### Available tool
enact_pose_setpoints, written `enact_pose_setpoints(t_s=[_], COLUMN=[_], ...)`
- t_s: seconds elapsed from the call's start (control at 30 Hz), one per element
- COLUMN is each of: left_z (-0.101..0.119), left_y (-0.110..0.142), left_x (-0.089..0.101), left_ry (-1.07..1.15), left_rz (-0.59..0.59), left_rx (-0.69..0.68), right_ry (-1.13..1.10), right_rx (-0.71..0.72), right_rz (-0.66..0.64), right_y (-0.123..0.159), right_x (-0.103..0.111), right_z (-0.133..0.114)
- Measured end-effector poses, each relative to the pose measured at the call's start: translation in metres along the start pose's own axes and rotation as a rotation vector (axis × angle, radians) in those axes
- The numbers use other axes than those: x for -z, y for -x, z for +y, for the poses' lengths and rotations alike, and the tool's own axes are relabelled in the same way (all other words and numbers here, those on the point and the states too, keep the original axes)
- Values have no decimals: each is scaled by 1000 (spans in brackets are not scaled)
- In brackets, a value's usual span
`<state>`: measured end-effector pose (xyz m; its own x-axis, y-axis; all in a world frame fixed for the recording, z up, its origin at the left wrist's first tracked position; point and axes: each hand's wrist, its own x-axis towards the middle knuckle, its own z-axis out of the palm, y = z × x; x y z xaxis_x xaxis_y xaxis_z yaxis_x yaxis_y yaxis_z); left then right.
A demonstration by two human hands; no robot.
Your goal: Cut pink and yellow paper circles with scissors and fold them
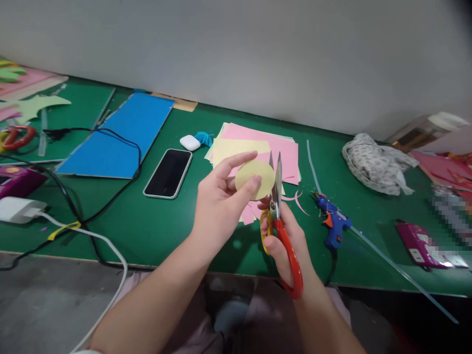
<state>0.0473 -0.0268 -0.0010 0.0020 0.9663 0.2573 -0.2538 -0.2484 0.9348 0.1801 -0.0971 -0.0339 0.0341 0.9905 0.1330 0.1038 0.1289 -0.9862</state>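
My left hand [224,196] pinches a pale yellow paper disc [249,178] between thumb and fingers. In my right hand [289,241] is a pair of scissors [286,246] with one red and one yellow handle, fingers through the loops. The slightly parted blades point away from me, close to the disc's right edge; whether they touch it I cannot tell. Behind the disc lies a stack of pink and yellow paper sheets [282,147]. Curved pink offcuts [249,214] are scattered just under my hands.
A phone [168,174], a white earbud case [190,142] and a blue board [121,132] lie left, with cables [106,236] running across. To the right are a blue glue gun [335,221] with a long glue stick [401,275], a crumpled cloth [376,160] and a purple device [420,243].
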Motion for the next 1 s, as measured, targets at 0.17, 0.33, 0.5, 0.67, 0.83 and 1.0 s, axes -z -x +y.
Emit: enact_pose_setpoints(t_s=[0.17, 0.33, 0.5, 0.67, 0.83, 1.0], left_z=[0, 1, 2, 3, 3, 3], left_y=[0, 0, 0, -1, -1, -1], left_x=[0, 0, 1, 2, 3, 3], left_ry=[-6, -7, -31, -5, -28, -79], left_rz=[-4, -1, 6, -3, -9, -5], left_rx=[-2, -2, 3, 21, 22, 29], right_ry=[1, 5, -14, -23, 15, 17], right_rx=[-8, -12, -14, 4, 10, 4], right_rz=[1, 6, 2, -18, -14, -10], right_y=[1, 0, 0, 0, -2, -1], right_x=[0, -1, 0, 1, 2, 1], right_z=[-1, -1, -1, -1, -1, -1])
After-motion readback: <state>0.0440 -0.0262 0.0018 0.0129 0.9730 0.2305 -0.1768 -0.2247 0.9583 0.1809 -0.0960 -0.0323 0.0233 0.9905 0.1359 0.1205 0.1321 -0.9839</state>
